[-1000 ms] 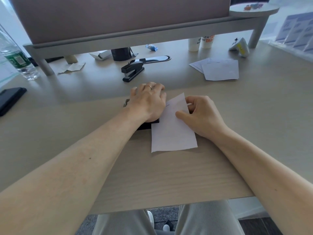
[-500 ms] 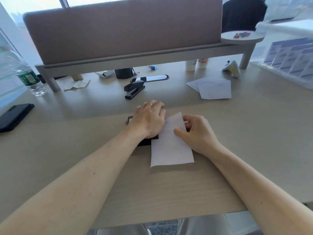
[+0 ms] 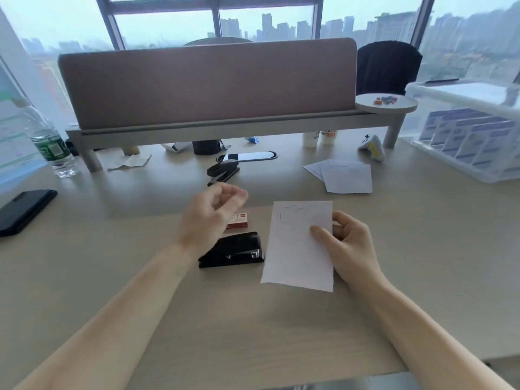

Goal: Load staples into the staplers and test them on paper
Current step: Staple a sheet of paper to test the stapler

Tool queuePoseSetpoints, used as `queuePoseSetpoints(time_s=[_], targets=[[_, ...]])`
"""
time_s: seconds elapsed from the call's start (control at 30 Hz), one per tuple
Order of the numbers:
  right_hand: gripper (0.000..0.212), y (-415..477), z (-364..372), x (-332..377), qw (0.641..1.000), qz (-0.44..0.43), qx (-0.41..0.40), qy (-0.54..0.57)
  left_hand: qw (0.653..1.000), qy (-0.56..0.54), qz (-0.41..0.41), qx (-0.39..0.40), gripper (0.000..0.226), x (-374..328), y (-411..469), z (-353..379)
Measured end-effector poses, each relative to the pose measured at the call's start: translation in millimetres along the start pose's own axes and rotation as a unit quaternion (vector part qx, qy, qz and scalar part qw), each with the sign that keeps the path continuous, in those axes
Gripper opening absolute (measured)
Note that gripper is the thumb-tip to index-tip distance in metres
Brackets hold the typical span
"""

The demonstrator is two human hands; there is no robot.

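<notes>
A black stapler (image 3: pixel 235 250) lies closed on the desk in front of me. My left hand (image 3: pixel 209 218) hovers just above and behind it, fingers loosely curled and holding nothing. A small red-and-white staple box (image 3: pixel 239 220) sits right behind the stapler, partly hidden by that hand. My right hand (image 3: pixel 347 243) pinches the right edge of a white sheet of paper (image 3: pixel 298 246), held just right of the stapler; small staple marks show along its top and left edges. A second black stapler (image 3: pixel 223 171) rests farther back.
A stack of white sheets (image 3: pixel 344 175) lies at the back right. A water bottle (image 3: pixel 50 144) and a black phone (image 3: pixel 24 211) are at the left. A clear storage bin (image 3: pixel 467 133) stands at the right. A raised shelf with a partition (image 3: pixel 208 83) crosses the back.
My left hand has lifted off the stapler, which it was pressing. My right hand has pulled the sheet out to the right. The camera has tilted up.
</notes>
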State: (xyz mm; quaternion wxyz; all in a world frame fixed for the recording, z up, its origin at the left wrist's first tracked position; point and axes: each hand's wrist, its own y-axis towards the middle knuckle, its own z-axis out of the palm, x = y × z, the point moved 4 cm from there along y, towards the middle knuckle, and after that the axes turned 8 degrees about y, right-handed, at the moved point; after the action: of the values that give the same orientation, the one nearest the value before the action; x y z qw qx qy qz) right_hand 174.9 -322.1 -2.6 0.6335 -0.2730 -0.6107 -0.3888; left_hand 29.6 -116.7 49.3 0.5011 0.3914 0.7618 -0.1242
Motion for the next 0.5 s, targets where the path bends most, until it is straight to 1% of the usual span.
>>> queuePoseSetpoints(time_s=[0.07, 0.13, 0.2, 0.3, 0.33, 0.4, 0.47, 0.5], targets=[[0.018, -1, 0, 6, 0.999, -0.011, -0.018, 0.046, 0.997, 0.013, -0.031, 0.070, 0.018, -1, -11, 15], [0.014, -1, 7, 13, 0.997, -0.015, -0.020, 0.079, 0.994, -0.031, -0.051, 0.087, 0.016, -5, -15, 27], [0.011, -1, 16, 17, 0.996, -0.016, -0.012, 0.091, 0.992, -0.086, -0.058, 0.073, 0.017, -11, -16, 30], [0.008, -1, 23, 18, 0.996, -0.005, -0.006, 0.089, 0.995, -0.092, -0.032, 0.029, 0.019, -19, -14, 27], [0.010, 0, 24, 18, 0.996, 0.002, -0.010, 0.085, 0.995, -0.096, -0.026, 0.018, 0.020, -19, -13, 23], [0.024, 3, 22, 24, 0.997, -0.004, -0.026, 0.066, 0.996, -0.085, -0.011, 0.022, 0.020, -19, -12, 14], [0.045, 8, 20, 42, 0.997, -0.064, -0.029, -0.019, 0.997, -0.019, 0.038, 0.065, 0.019, -23, -13, 6], [0.055, 9, 21, 54, 0.992, -0.102, -0.005, -0.073, 0.993, 0.034, 0.073, 0.088, 0.018, -27, -14, 2]])
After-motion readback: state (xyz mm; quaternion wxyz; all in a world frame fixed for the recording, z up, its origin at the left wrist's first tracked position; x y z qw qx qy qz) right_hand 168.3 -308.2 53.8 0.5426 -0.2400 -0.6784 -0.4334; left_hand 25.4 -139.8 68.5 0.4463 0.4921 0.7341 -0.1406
